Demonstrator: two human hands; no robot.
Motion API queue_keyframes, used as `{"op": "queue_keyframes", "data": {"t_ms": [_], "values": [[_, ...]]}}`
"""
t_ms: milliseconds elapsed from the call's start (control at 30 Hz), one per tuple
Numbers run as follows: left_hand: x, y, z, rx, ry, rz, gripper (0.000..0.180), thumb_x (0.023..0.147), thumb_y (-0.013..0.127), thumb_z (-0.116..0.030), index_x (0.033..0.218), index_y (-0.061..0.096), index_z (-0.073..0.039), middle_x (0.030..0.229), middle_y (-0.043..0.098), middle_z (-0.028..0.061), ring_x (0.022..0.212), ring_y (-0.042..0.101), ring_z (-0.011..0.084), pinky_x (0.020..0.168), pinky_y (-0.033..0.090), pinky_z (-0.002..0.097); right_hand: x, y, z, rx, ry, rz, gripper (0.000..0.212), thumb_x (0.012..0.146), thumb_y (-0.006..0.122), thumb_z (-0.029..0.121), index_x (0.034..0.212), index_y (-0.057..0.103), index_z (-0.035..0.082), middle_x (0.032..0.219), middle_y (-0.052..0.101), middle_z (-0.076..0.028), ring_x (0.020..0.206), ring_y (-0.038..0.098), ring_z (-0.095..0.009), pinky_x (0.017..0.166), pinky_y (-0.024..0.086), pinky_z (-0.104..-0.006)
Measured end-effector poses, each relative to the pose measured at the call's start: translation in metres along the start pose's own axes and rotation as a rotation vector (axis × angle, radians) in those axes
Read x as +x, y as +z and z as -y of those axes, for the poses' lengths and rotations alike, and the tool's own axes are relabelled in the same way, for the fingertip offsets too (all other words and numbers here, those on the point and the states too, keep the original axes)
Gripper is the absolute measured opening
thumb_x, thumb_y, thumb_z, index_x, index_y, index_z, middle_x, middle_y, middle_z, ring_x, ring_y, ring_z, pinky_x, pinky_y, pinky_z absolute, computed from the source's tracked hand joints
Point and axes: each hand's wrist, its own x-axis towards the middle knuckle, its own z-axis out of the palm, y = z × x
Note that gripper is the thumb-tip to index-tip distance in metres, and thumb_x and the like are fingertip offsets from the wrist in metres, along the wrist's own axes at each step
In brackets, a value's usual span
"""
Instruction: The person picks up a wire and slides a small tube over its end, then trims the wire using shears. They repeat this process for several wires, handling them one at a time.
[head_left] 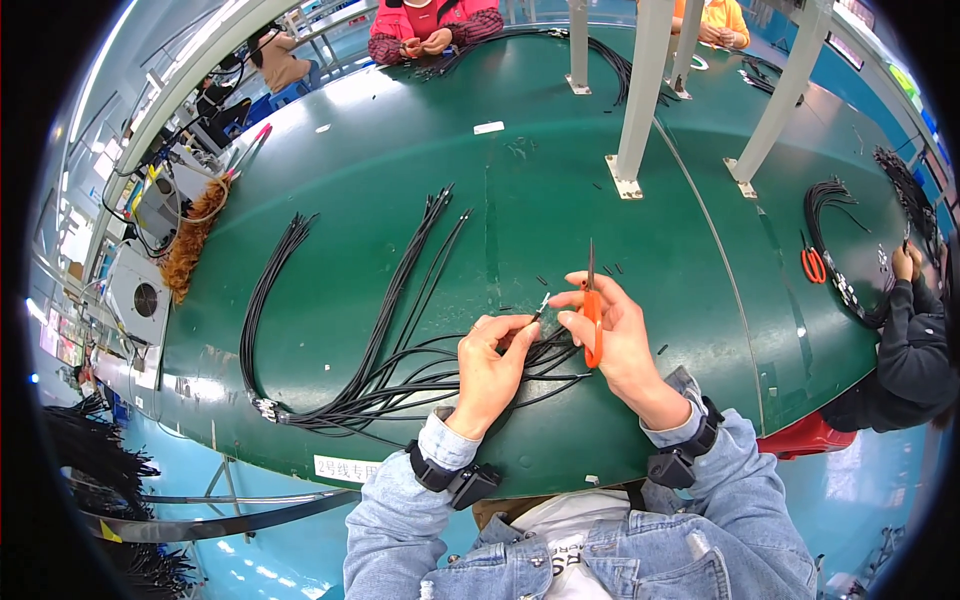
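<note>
My left hand pinches a black cable near its end, where a short pale tip sticks out. Close beside that tip, my right hand holds a pair of scissors with orange handles, its dark blades pointing away from me. The thumb and forefinger of this hand reach toward the cable end. A bundle of black cables curves across the green table under my left hand, its strands fanning out to the far left. Several loose cable ends lie below both hands, partly hidden by them.
Small black tube pieces lie scattered on the green table. Grey metal posts stand bolted beyond my hands. At the right lie another cable bundle and red-handled scissors, near a co-worker's hands. Other people sit across the table.
</note>
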Motion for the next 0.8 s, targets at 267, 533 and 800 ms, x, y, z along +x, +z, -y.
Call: {"op": "queue_keyframes", "data": {"t_ms": [267, 533, 800], "values": [[0.0, -0.003, -0.001, -0.037, -0.005, 0.181, 0.012, 0.086, 0.057, -0.007, 0.091, 0.063, 0.001, 0.078, 0.064, 0.0063, 0.072, 0.057, 0.0093, 0.069, 0.046, 0.0226, 0.005, 0.003, -0.008, 0.039, -0.009, 0.05, 0.04, 0.08, 0.063, 0.003, 0.117, 0.047, 0.002, 0.086, 0.06, -0.006, 0.065, 0.05, -0.006, 0.056, 0.04, -0.0201], [-0.002, 0.005, 0.008, -0.284, -0.117, 0.227, 0.015, 0.087, 0.053, -0.01, 0.087, 0.062, 0.001, 0.072, 0.06, 0.0053, 0.068, 0.054, 0.0125, 0.061, 0.044, 0.0261, -0.003, 0.007, -0.024, 0.04, -0.028, 0.077, 0.041, 0.08, 0.063, 0.001, 0.117, 0.046, 0.0, 0.086, 0.06, -0.006, 0.068, 0.053, -0.007, 0.057, 0.04, -0.0192], [0.002, -0.009, 0.0, -0.321, -0.217, 0.366, 0.017, 0.089, 0.052, -0.012, 0.091, 0.06, 0.003, 0.075, 0.061, 0.0043, 0.072, 0.055, 0.009, 0.067, 0.045, 0.0235, -0.002, 0.009, -0.013, 0.021, -0.007, -0.008, 0.04, 0.079, 0.061, -0.001, 0.117, 0.046, 0.0, 0.085, 0.059, -0.005, 0.063, 0.049, -0.005, 0.053, 0.037, -0.0182]]}}
